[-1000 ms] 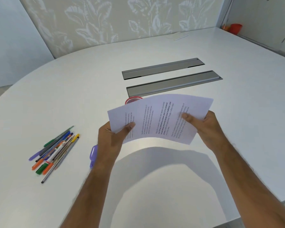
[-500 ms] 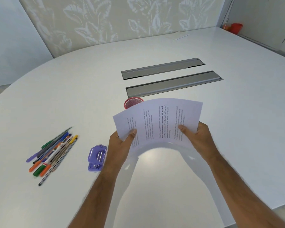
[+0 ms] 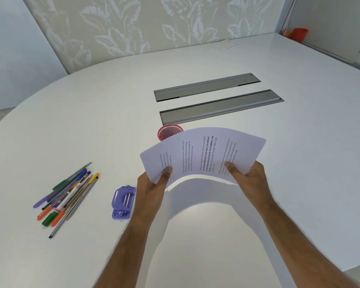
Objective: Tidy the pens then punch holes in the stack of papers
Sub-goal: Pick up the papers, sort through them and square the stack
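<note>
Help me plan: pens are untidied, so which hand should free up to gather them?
Probably the left hand: the pens lie on its side. The right hand is farther and can keep the papers.

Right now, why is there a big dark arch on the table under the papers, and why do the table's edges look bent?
Head view: the lifted stack of papers shadows the table from overhead light; the wide-angle lens bows its edges.

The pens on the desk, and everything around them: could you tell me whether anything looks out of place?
The pens lie in a loose heap on the table, far from the red mesh cup, not yet tidied. Both hands, left hand and right hand, hold the paper stack bowed in the air. The purple hole punch lies untouched.
</note>
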